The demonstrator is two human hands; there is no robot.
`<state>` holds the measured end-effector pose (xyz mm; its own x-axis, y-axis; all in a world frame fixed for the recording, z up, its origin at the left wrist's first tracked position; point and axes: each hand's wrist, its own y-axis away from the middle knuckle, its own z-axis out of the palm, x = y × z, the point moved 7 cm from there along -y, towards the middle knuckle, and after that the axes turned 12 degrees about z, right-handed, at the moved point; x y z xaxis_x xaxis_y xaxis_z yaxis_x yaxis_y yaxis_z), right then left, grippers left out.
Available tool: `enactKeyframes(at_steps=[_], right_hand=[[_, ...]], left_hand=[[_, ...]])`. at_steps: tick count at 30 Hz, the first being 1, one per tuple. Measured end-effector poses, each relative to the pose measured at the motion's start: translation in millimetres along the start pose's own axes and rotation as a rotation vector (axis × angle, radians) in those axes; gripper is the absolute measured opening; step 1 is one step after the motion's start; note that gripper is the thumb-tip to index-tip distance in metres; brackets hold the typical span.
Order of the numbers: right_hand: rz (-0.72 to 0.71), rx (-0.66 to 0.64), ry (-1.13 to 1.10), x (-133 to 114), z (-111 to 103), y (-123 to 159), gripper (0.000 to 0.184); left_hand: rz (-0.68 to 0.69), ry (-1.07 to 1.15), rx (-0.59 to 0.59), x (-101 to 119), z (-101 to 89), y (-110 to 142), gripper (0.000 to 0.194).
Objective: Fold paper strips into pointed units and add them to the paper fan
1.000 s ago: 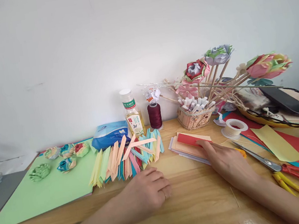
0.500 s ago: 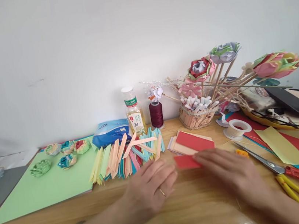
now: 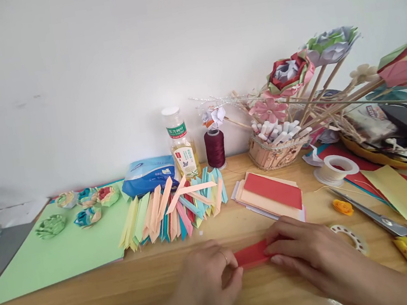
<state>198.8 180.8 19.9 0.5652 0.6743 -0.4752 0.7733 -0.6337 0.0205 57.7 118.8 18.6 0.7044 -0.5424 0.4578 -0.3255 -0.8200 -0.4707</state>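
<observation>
A red paper strip (image 3: 251,255) spans the gap between the person's two hands, near the front of the wooden surface (image 3: 95,301); I can't tell whether it rests on the wood or is lifted slightly. Its left end sits at the fingertips of the left hand (image 3: 211,277), thumb and forefinger drawn close around it, a ring on one finger. Its right end goes under the fingers of the right hand (image 3: 308,249), which lie close together over it with the thumb nearer the body. Only the middle of the strip shows between them.

Just behind the right hand is a stack of paper (image 3: 246,198), topped by a red sheet (image 3: 272,190). A tape ring (image 3: 360,242) lies partly hidden beside that wrist, with an orange paper curl (image 3: 343,207) and red-handled scissors (image 3: 387,223) further right. Beyond the left hand, folded paper strips (image 3: 166,209) are heaped in front of a blue packet (image 3: 148,175). At far left, five paper rosettes (image 3: 51,226) sit on a green sheet (image 3: 70,259).
</observation>
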Motion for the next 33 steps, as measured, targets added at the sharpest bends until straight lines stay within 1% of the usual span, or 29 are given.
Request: enactKeyframes(at_steps=[2, 5, 7, 9, 14, 17, 20, 24, 27, 31, 33], right_hand=[[0.120, -0.009, -0.034, 12.7, 4.0, 0.4, 0.024], [0.285, 0.046, -0.036, 31.1, 9.1, 1.3, 0.015], [0.365, 0.083, -0.001, 39.3, 11.6, 2.1, 0.010], [0.405, 0.111, 0.039, 43.0, 13.2, 2.9, 0.006], [0.354, 0.167, 0.120, 37.7, 14.9, 5.6, 0.008], [0.376, 0.215, 0.171, 37.7, 14.6, 8.0, 0.010], [0.371, 0.211, 0.184, 40.9, 17.1, 8.2, 0.014], [0.362, 0.198, 0.215, 48.7, 19.3, 6.8, 0.021], [0.352, 0.194, 0.230, 49.1, 19.9, 4.3, 0.026], [0.356, 0.286, 0.285, 42.2, 14.5, 1.7, 0.034], [0.360, 0.305, 0.305, 39.5, 13.9, 1.1, 0.034]], left_hand=[[-0.104, 0.032, 0.003, -5.5, 1.9, 3.2, 0.012], [-0.184, 0.057, 0.005, -11.6, 5.4, 5.5, 0.007], [-0.219, 0.089, -0.007, -15.2, 8.4, 5.4, 0.008], [-0.208, 0.106, -0.005, -16.0, 9.7, 3.6, 0.010], [-0.093, 0.088, 0.030, -11.2, 9.7, -2.0, 0.014], [-0.053, 0.063, 0.045, -8.8, 9.4, -2.4, 0.016], [-0.010, 0.026, 0.055, -5.2, 8.3, -2.3, 0.019], [0.094, -0.041, 0.104, 3.2, 4.2, -3.4, 0.022], [0.118, -0.057, 0.105, 5.3, 4.2, -4.0, 0.024], [0.145, -0.090, 0.090, 7.0, 4.0, -5.0, 0.025], [0.170, -0.107, 0.085, 8.5, 3.4, -5.8, 0.024]])
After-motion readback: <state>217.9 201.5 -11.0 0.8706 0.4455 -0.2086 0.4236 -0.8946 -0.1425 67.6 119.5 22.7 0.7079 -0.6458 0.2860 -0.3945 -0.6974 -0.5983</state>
